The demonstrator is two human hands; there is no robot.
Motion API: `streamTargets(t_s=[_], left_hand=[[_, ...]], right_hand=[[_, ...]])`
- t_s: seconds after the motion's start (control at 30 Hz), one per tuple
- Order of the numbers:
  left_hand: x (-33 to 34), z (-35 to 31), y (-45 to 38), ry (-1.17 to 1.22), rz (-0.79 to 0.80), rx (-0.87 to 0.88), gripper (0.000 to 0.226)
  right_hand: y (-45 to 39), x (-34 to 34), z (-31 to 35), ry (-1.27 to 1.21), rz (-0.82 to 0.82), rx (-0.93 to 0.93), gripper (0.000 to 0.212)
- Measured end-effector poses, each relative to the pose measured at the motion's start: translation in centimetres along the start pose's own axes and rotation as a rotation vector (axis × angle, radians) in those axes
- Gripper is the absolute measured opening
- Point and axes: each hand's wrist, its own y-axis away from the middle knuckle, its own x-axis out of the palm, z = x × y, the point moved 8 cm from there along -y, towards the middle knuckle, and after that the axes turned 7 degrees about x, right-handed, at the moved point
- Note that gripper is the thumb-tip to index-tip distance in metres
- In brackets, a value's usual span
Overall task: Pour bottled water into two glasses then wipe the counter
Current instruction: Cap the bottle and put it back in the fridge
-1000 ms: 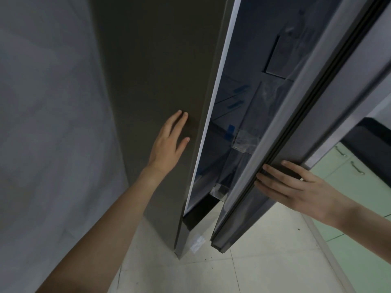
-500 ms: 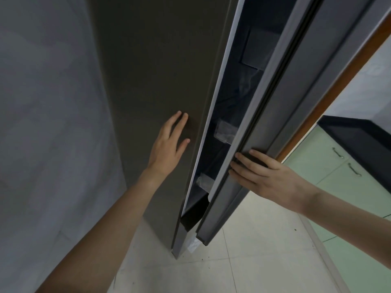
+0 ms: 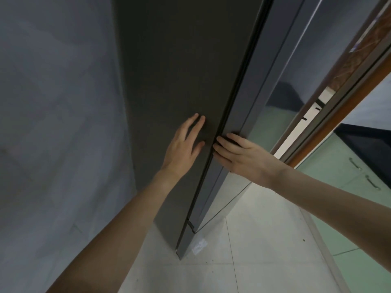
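Observation:
A tall dark grey fridge (image 3: 182,66) fills the middle of the head view, seen from its side. My left hand (image 3: 182,146) lies flat on the fridge's side panel with fingers straight. My right hand (image 3: 241,154) presses on the edge of the glossy fridge door (image 3: 273,85), fingers extended along the seam. The door sits against the fridge body and none of the inside shows. No bottle, glass or cloth is in view.
A grey wall (image 3: 57,123) stands close on the left. Pale floor tiles (image 3: 249,256) lie below. At right are a wooden door frame (image 3: 330,123), green cabinet doors (image 3: 347,180) with metal handles and a dark counter (image 3: 370,142).
The fridge door has swung from partly open to closed, with my right hand moving left with it. My left hand stayed flat on the side panel.

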Motion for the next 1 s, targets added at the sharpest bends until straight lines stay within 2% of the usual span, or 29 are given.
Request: streamTargets(t_s=[0.4, 0.6, 0.67, 0.77, 0.83, 0.9, 1.0], left_hand=[[-0.2, -0.4, 0.0, 0.018, 0.016, -0.001, 0.066], [-1.0, -1.2, -0.1, 0.01, 0.075, -0.047, 0.067], [-1.4, -1.6, -0.1, 0.0, 0.107, -0.057, 0.064], [-1.9, -2.7, 0.1, -0.036, 0.174, -0.043, 0.049], [-2.3, -3.7, 0.5, -0.094, 0.213, -0.022, 0.039], [-2.8, -4.9, 1.1, -0.129, 0.224, -0.009, 0.031], [-3.5, -7.3, 2.3, -0.116, 0.223, -0.001, 0.025]], right_hand=[[0.2, 0.1, 0.2, 0.029, -0.052, 0.016, 0.061], [0.0, 0.2, 0.3, -0.022, -0.033, -0.003, 0.034], [0.0, -0.2, 0.1, -0.104, -0.024, -0.004, 0.031], [0.5, -0.7, 0.0, -0.286, 0.014, 0.005, 0.04], [1.2, -1.5, 0.2, -0.444, -0.025, 0.038, 0.036], [2.4, -2.4, 0.1, -0.633, -0.11, 0.123, 0.026], [5.3, -3.4, -0.1, -0.875, -0.19, 0.361, 0.023]])
